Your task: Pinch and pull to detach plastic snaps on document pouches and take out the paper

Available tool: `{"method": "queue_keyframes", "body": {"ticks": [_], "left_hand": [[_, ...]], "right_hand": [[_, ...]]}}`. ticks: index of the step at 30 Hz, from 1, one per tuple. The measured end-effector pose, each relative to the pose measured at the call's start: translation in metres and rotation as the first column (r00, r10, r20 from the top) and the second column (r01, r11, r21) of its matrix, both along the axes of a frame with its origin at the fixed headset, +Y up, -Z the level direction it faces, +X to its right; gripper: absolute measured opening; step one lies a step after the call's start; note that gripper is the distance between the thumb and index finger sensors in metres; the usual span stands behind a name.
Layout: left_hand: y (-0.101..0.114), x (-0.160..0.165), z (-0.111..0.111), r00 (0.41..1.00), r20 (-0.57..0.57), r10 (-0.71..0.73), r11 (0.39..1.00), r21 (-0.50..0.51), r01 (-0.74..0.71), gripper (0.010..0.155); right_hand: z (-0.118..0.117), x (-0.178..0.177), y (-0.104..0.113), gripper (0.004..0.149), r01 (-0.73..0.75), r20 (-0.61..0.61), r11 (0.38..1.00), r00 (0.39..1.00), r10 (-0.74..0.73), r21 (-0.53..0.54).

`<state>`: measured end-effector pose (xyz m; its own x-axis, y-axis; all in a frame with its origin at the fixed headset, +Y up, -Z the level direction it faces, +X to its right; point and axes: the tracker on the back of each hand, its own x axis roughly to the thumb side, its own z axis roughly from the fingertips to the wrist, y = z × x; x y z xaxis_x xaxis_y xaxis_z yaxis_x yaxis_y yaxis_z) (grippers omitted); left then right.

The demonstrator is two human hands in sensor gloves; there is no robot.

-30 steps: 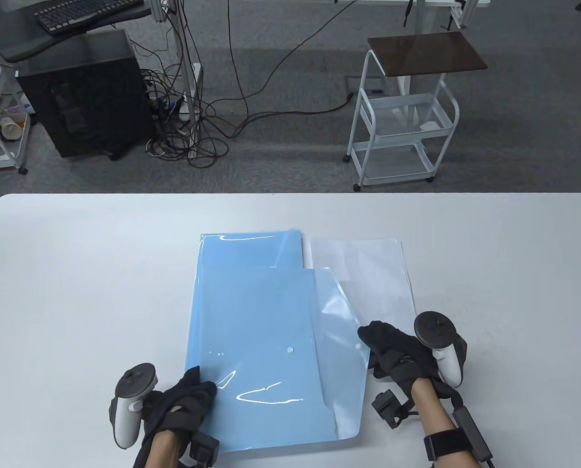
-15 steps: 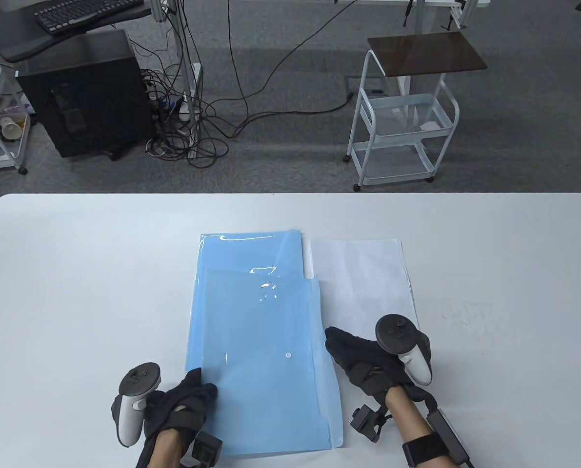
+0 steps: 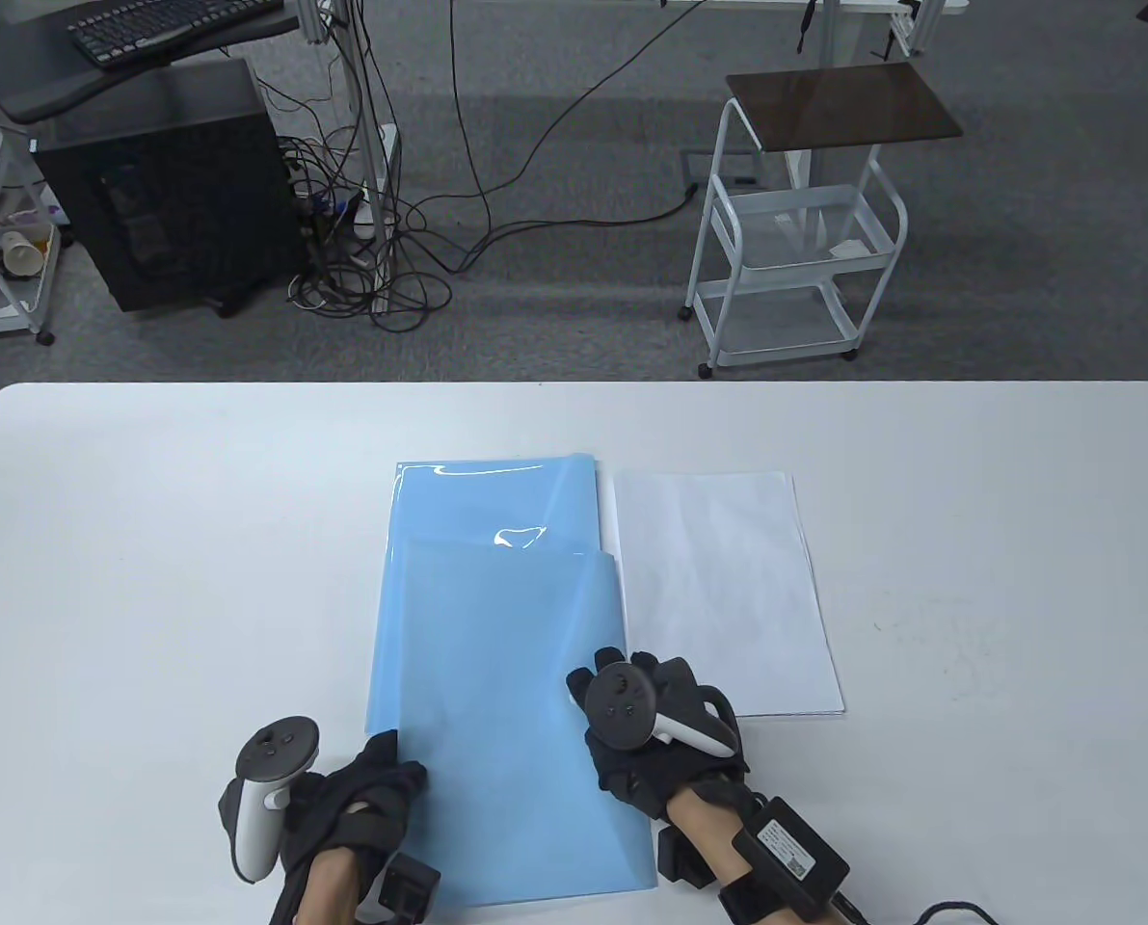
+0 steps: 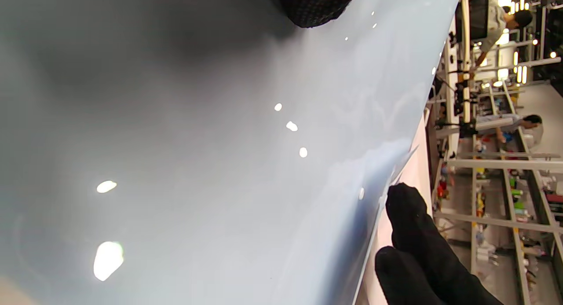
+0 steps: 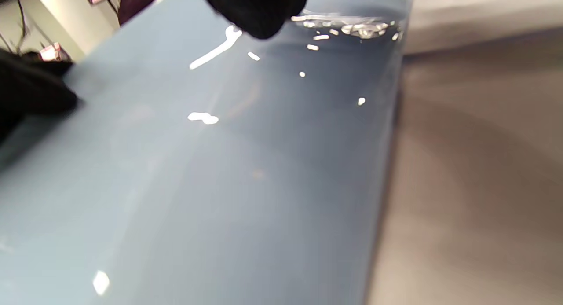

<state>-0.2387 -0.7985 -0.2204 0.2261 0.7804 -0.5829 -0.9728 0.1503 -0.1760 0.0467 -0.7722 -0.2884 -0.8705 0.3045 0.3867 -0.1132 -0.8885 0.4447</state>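
The white table (image 3: 149, 578) is carrying two stacked blue pouches (image 3: 506, 674) at its centre, with white paper (image 3: 718, 588) lying just beside them on the right. The right hand (image 3: 655, 737) is resting on the top pouch's right edge, its finger state unclear. The left hand (image 3: 361, 795) is pinching the pouch's near left edge
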Motion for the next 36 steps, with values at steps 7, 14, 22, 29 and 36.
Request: {"method": "queue_keyframes", "body": {"ticks": [7,14,22,29,36], "left_hand": [[0.000,0.000,0.000,1.000,-0.003,-0.005,1.000,0.001,0.005,0.052],[0.000,0.001,-0.001,1.000,0.003,-0.012,1.000,-0.003,0.012,0.052],[0.000,0.001,-0.001,1.000,0.000,-0.027,1.000,-0.004,0.027,0.052],[0.000,0.002,-0.001,1.000,-0.002,-0.029,1.000,-0.004,0.029,0.052],[0.000,0.003,-0.001,0.999,-0.005,-0.052,0.999,-0.003,0.052,0.052]], "right_hand": [[0.001,-0.012,-0.010,0.062,-0.086,-0.019,0.996,0.996,0.085,-0.004],[0.005,-0.022,-0.015,0.061,-0.188,-0.047,0.980,0.980,0.191,0.070],[0.006,-0.043,-0.010,0.059,-0.314,-0.094,0.941,0.941,0.326,0.124],[0.004,-0.042,-0.009,0.059,-0.302,-0.086,0.949,0.947,0.309,0.087],[0.002,-0.015,-0.001,0.067,-0.164,0.005,0.981,0.986,0.164,0.104]]}}
